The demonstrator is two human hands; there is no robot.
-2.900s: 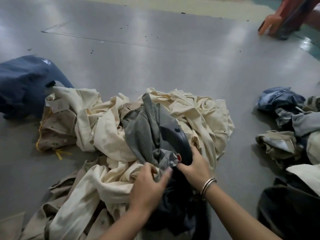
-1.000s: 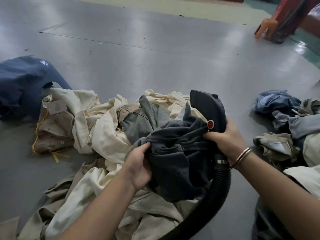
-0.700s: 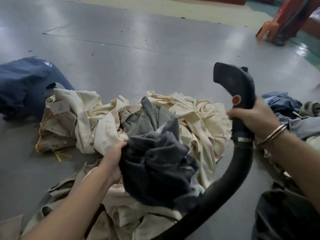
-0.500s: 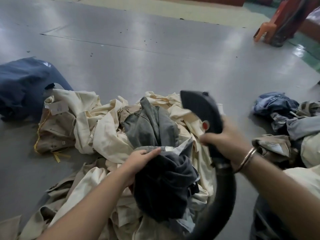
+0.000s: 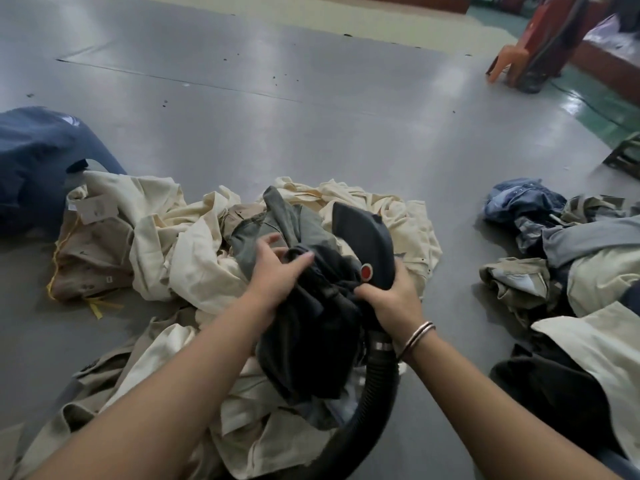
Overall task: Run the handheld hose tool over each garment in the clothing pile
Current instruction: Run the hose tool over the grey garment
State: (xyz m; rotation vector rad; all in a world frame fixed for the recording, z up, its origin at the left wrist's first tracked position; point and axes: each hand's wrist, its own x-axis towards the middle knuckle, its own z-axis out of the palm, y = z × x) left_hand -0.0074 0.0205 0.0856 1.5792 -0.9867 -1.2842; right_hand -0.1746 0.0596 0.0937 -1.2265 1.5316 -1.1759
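— Down it came again: half a second back the hose tool (image 5: pixel 363 251) was lifted clear above the cloth, and now its dark head is pressed into the dark grey garment (image 5: pixel 311 341) at the centre of the frame.

— And the pile itself?

— The clothing pile (image 5: pixel 166 244) of cream and tan pieces sprawls over the grey floor (image 5: pixel 311 116) from left of centre to the bottom edge, same as before. A second heap of clothes (image 5: pixel 571 258) sits at the right edge, well apart from it.

— What are the hands doing?

— The right hand (image 5: pixel 391 299) has its fingers curled round the tool's grip, just below the red button (image 5: pixel 366 271), with the black hose (image 5: pixel 367 420) trailing to the bottom of the frame. The left hand (image 5: pixel 277 268) has shifted up onto the top of the garment; its fingers are nearly straight, spread across a fold and pressing it toward the nozzle. I can't say it grips anything.

— So where does that leave the job?

— I'd judge this one garment is being treated right now, while the cream ones beneath look untouched. Plenty left.
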